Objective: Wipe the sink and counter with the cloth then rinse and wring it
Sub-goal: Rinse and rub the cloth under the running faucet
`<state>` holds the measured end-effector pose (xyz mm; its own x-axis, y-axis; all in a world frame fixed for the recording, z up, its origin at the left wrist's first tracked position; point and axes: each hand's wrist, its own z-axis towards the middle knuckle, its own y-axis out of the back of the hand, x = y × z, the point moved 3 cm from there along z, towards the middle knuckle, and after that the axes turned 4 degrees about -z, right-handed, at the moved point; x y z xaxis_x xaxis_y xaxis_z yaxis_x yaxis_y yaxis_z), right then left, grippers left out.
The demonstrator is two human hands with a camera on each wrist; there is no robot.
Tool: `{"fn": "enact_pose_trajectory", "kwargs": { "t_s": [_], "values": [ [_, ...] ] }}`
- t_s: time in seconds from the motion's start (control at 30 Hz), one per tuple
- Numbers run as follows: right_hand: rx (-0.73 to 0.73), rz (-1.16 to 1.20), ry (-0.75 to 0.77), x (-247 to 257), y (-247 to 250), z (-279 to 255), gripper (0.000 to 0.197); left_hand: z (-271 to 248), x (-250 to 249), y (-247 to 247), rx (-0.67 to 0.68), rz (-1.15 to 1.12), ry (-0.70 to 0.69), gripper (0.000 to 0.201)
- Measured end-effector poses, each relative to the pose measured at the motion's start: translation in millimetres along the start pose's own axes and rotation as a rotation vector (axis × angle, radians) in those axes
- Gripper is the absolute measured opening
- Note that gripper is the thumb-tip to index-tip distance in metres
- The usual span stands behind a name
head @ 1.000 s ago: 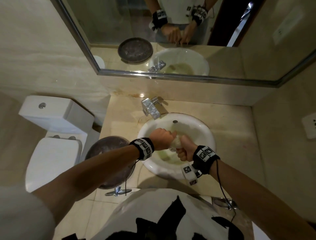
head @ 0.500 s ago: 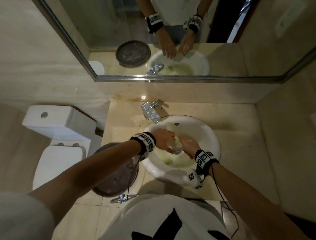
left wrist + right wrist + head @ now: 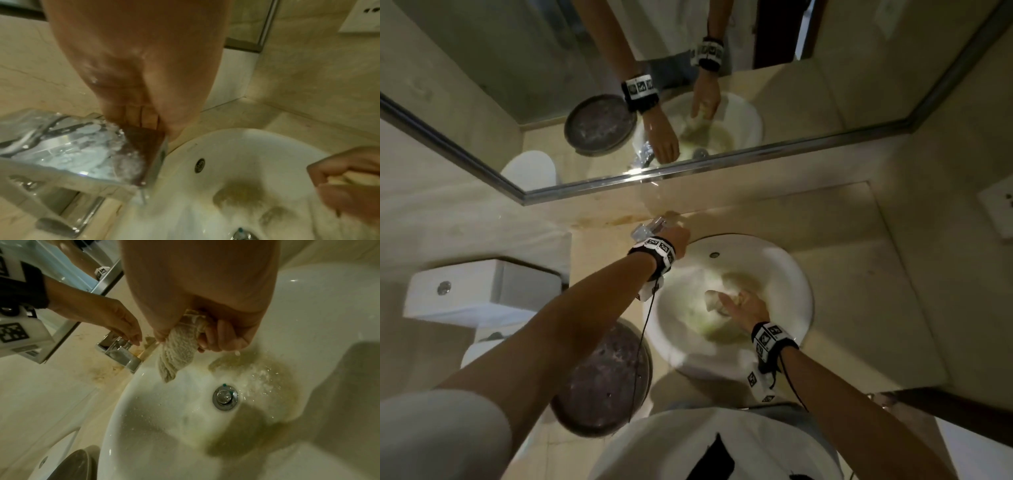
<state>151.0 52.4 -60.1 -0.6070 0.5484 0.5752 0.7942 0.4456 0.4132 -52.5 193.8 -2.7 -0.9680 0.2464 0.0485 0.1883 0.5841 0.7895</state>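
Left hand [image 3: 677, 236] moved off cloth [image 3: 177, 352] to faucet [image 3: 82, 152], fingers straight, right hand [image 3: 748, 306] gripping cloth over sink [image 3: 796, 274]

A wrung, cream terry cloth [image 3: 180, 345] is being held bunched above the stained white sink [image 3: 156, 426], one end dangling.

hands [image 3: 746, 305]: 2 | cloth [image 3: 179, 352]: 1 | sink [image 3: 798, 274]: 1 | tap [image 3: 82, 146]: 1 | toilet [image 3: 482, 291]: 1 | mirror [image 3: 517, 85]: 1
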Motion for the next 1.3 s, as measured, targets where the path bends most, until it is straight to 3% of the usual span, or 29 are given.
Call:
{"fn": "enact_pose_trajectory", "kwargs": {
  "t_s": [0.07, 0.17, 0.4, 0.5, 0.63, 0.7, 0.77, 0.93, 1.07, 1.13, 1.23, 1.3],
  "values": [
    [-0.027, 0.054, -0.002, -6.2, -0.4, 5.8, 0.049, 1.2, 5.8, 3.0, 0.006, 0.04, 0.068, 0.023],
    [-0.054, 0.115, 0.0, -11.6, -2.6, 10.4, 0.056, 1.0, 8.1, 8.2, 0.022, 0.083, 0.128, 0.021],
    [-0.024, 0.105, 0.031, -3.0, -19.7, 26.0, 0.065, 14.6, 7.6, 18.0, -0.061, 0.064, 0.072, 0.016],
    [0.011, 0.065, 0.083, 15.8, -25.7, 26.0, 0.056, 6.1, 1.4, 9.4, -0.1, -0.124, 0.053, 0.019],
    [0.064, -0.031, 0.157, 38.1, -35.2, 37.0, 0.043, -24.8, -13.2, -10.7, -0.286, -0.352, 0.005, 0.014],
    [0.109, -0.077, 0.219, 50.2, -39.2, 47.0, 0.028, -50.0, -23.0, -30.8, -0.287, -0.422, -0.004, 0.014],
    [0.147, -0.079, 0.253, 60.5, -43.4, 58.6, 0.03, -67.7, -25.0, -62.5, -0.247, -0.426, 0.059, 0.011],
    [0.25, -0.137, 0.338, 87.3, -59.2, 81.4, 0.039, -79.4, -12.6, -142.3, -0.181, -0.579, 0.261, 0.056],
    [0.249, -0.094, 0.322, 104.8, -75.2, 99.9, 0.055, -65.5, -3.6, -160.3, -0.158, -0.919, 0.35, 0.07],
    [0.252, -0.1, 0.307, 112.0, -77.1, 102.9, 0.047, -54.6, -5.7, -157.2, -0.15, -1.029, 0.335, 0.061],
    [0.265, -0.155, 0.338, 117.5, -78.7, 104.1, 0.028, -39.8, -10.0, -152.6, -0.137, -1.288, 0.291, 0.009],
    [0.29, -0.188, 0.364, 116.5, -81.7, 102.4, 0.017, -31.7, -8.3, -158.4, -0.112, -1.405, 0.315, 0.01]
  ]
}}
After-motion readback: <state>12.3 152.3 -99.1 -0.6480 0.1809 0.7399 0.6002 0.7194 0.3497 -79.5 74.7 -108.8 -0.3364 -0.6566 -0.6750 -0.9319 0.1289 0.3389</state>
